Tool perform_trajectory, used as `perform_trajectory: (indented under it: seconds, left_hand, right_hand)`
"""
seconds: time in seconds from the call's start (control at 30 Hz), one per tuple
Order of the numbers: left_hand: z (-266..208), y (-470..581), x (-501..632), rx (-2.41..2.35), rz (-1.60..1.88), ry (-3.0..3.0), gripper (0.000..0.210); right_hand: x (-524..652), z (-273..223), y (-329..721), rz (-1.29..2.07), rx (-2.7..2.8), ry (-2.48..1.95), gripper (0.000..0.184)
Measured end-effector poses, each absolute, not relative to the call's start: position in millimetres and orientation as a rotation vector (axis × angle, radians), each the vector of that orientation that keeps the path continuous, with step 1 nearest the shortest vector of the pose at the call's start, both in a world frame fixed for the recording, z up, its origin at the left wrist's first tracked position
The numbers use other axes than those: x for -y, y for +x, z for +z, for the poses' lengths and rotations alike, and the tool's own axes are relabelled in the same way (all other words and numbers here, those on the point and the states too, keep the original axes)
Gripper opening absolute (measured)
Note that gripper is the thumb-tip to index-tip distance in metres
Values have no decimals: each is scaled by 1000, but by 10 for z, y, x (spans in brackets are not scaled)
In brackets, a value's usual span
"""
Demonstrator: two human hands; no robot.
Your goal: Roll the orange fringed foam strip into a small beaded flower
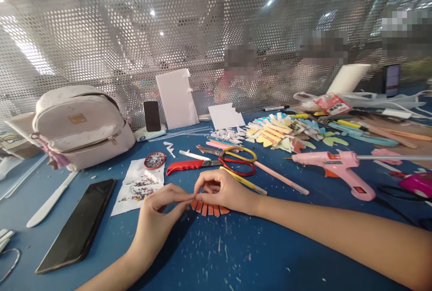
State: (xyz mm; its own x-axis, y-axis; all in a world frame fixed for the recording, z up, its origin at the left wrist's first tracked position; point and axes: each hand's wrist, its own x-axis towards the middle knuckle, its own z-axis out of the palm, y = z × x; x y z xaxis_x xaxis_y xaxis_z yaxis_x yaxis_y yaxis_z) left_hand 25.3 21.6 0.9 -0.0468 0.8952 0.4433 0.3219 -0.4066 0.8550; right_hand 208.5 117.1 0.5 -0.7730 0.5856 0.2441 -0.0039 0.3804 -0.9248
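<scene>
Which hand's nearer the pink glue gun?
Right. The right hand is at the orange paper, left of and a little lower in view than the glue gun. The left hand is at the paper's left end, farther from the gun.

bright glare point(269, 2) dots the perforated screen point(199, 34); the edges look stretched.

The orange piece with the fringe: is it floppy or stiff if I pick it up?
The orange piece might flop a little, as it looks thin. Its narrow, separated strips could bend easily. It's probably light, looking small beside the right hand.
</scene>
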Motion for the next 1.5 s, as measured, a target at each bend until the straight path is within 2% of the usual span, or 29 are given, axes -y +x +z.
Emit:
perform_trajectory:
  seconds: [0.3, 0.87, 1.23, 1.43, 1.5]
  left_hand:
    - [-71, 163, -278, -1393, 1396, 1569, 14]
    - [28, 274, -213, -1409, 1383, 1886, 22]
    - [76, 264, -142, -1181, 1432, 1954, 29]
    - [42, 198, -194, -1291, 1452, 1824, 21]
    - [13, 177, -222, -1344, 1453, 1755, 19]
  right_hand:
    - [-1157, 45, 2090, 1379, 2117, -521, 20]
    - [-1207, -3, 2044, 1521, 2040, -564, 39]
    - [-1209, 59, 2078, 1254, 1873, -639, 17]
    - [-1167, 67, 2078, 1187, 1978, -630, 7]
    - [-1148, 74, 2079, 1184, 2063, -575, 12]
